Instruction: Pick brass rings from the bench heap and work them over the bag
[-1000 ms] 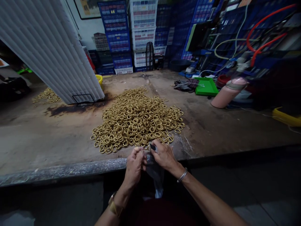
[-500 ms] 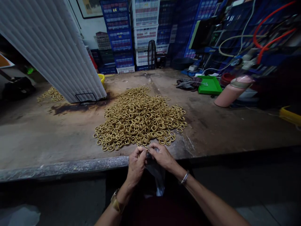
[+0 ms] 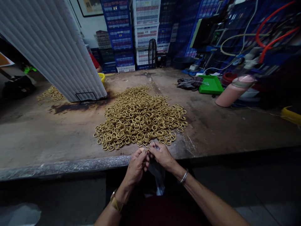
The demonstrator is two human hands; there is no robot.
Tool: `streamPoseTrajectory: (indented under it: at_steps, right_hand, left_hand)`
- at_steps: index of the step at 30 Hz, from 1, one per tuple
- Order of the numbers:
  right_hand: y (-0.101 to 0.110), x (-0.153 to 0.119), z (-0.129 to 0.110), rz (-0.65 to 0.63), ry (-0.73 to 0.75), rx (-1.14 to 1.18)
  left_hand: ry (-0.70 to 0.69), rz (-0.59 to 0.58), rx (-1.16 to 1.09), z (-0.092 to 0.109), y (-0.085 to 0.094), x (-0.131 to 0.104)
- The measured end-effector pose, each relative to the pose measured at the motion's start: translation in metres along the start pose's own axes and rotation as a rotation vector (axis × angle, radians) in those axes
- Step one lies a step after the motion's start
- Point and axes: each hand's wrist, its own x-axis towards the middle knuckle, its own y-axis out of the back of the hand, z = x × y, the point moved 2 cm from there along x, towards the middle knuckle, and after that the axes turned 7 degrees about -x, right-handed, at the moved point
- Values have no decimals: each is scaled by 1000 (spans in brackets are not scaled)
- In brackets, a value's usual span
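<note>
A large heap of brass-coloured rings (image 3: 141,116) lies on the worktable in front of me. At the table's near edge, my left hand (image 3: 138,163) is closed in a pinch on a brass ring (image 3: 147,150), mostly covered by fingers. My right hand (image 3: 162,157) meets it from the other side, thumb and fingers pressed together at the ring. A thin dark sliver rises by the right fingers; its kind is too small to tell. Below the hands hangs a clear plastic bag (image 3: 160,180).
A tall white corrugated panel (image 3: 58,53) leans over the table's left, by a wire stand (image 3: 86,99) and a smaller ring pile (image 3: 53,93). Right lie a dark cloth (image 3: 189,83), a green tray (image 3: 211,84) and a pink bottle (image 3: 232,94). Stacked crates (image 3: 145,34) stand behind.
The left hand has turned slightly and its lower fingers show more. Both hands stay together at the table edge; the dark sliver by the right fingers is now clearer.
</note>
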Motion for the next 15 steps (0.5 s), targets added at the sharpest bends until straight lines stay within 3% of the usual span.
streamPoseTrajectory:
  at_steps: [6,10,15]
  right_hand:
    - [1,0,0,-22,-39,88]
    - [5,0,3,96,84,-177]
    - [1,-9,1,1,270,-570]
  left_hand:
    - [-1,15,-109,-1,-3,-4]
    - [-33,50,-85,0,-3,-5]
    - [-100,47,65,-1,0,-3]
